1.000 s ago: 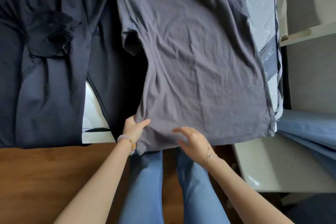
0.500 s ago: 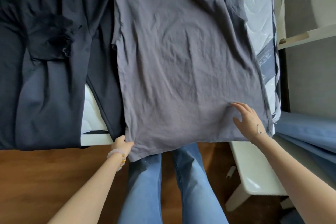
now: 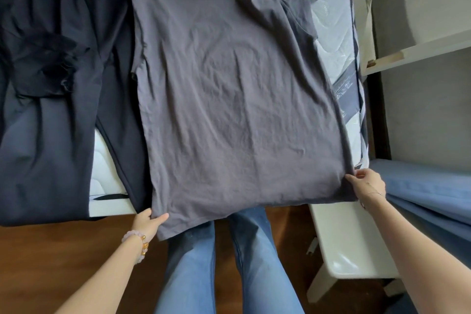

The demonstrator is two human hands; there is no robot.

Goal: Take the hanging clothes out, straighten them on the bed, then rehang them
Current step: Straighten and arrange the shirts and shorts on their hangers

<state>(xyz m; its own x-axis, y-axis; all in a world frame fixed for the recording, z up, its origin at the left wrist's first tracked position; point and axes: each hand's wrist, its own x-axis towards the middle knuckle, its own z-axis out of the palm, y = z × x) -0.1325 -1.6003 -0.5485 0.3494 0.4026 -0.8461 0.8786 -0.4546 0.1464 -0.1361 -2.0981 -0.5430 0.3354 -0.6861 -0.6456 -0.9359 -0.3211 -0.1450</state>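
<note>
A grey T-shirt (image 3: 234, 99) lies spread front-down on the bed's white mattress (image 3: 331, 20), collar at the far end, hem hanging over the near edge. Its right sleeve is bunched up near the top right. My left hand (image 3: 149, 220) pinches the hem's left corner. My right hand (image 3: 367, 182) pinches the hem's right corner at the mattress edge. Dark navy trousers (image 3: 51, 109) lie flat to the left of the shirt, with a small dark garment (image 3: 43, 66) on top of them.
A white stool (image 3: 341, 242) stands on the wooden floor (image 3: 51, 257) at the right by my legs. Blue fabric (image 3: 428, 194) is piled at the far right. A white shelf (image 3: 420, 51) and a wall flank the bed's right side.
My right hand slid from the middle of the hem out to its right corner and took hold. My left hand pulled the left corner outward. The shirt now lies wider and flatter.
</note>
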